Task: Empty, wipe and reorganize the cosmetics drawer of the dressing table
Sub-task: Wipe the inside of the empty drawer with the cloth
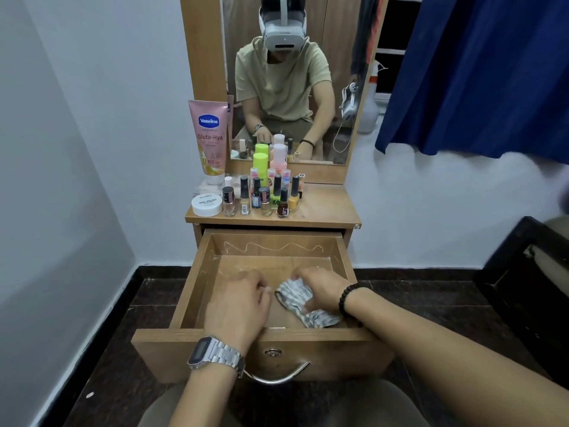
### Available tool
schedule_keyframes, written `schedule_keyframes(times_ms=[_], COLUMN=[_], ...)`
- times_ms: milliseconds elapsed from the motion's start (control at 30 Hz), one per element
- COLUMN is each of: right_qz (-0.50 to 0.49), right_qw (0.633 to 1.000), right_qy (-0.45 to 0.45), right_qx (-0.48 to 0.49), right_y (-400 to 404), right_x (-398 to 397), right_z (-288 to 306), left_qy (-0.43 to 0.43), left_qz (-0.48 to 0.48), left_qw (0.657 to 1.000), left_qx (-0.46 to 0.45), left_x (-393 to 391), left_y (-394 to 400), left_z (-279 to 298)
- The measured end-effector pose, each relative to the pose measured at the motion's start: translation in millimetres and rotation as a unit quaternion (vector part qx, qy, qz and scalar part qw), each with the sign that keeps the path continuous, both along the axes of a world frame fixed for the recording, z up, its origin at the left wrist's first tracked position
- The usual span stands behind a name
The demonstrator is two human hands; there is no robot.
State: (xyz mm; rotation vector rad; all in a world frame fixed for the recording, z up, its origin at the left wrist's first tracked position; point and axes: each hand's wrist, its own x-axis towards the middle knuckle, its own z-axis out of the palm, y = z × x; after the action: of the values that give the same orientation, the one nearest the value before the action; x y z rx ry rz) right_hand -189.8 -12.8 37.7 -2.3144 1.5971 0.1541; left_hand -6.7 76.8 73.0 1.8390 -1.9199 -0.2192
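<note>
The right hand (320,288), a dark bead bracelet at its wrist, pressed down inside the open drawer (197,291), its fingers curled over a crumpled grey-and-white patterned cloth (303,303). The cloth lay on the drawer floor toward the right front corner, its long axis running from beside the drawer's middle back toward the front wall at the right. The left hand (240,303), with a metal watch on its wrist, rested on the drawer floor just left of the cloth, fingers bent; whether it held anything could not be told.

The drawer itself was pulled fully out and held nothing but the hands and cloth. Above the drawer, on the dressing-table top (326,208), stood the removed cosmetics: a pink lotion tube (209,140), a white round jar (207,204), and a cluster of nail polish bottles (261,197) with taller green and pink bottles behind.

Emptying looked done and wiping seemed under way. The unwiped floor lay mostly away from the cloth, toward the drawer's left and back, so the right hand, already on the cloth, seemed the one to sweep leftward.
</note>
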Motion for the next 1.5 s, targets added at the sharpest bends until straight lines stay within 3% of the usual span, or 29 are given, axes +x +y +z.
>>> schedule_keyframes(times_ms=[167,300,433,633,867,1133,1500], right_qz=[-0.023,-0.043,-0.014,0.065,0.145,0.032,0.154], right_qw=[0.999,0.997,0.999,0.997,0.989,0.996,0.988], right_qy=[-0.028,-0.046,-0.025,0.007,0.030,0.088,-0.003], right_qx=[-0.029,-0.035,-0.034,-0.047,-0.023,0.005,-0.027], right_y=[-12.2,-22.3,-30.4,-21.3,3.3,-10.7,-8.5], right_x=[14.3,36.0,65.9,107.1,81.1,60.7,127.6], right_z=[-2.5,-0.4,7.1,4.4,2.5,2.4,3.4], left_qy=[-0.089,-0.087,-0.032,-0.029,-0.060,-0.082,-0.086], left_qz=[0.077,0.142,0.114,0.111,0.082,0.072,0.061], left_qw=[0.993,0.983,0.987,0.989,0.987,0.985,0.984], left_qx=[0.002,0.075,0.106,0.091,0.123,0.134,0.144], left_x=[44.8,74.2,77.2,79.2,77.5,77.0,74.3], left_y=[-8.7,-11.7,-13.9,-13.5,-10.7,-13.1,-11.6], left_z=[-4.3,-9.4,-13.1,-15.0,-15.2,-14.7,-13.2])
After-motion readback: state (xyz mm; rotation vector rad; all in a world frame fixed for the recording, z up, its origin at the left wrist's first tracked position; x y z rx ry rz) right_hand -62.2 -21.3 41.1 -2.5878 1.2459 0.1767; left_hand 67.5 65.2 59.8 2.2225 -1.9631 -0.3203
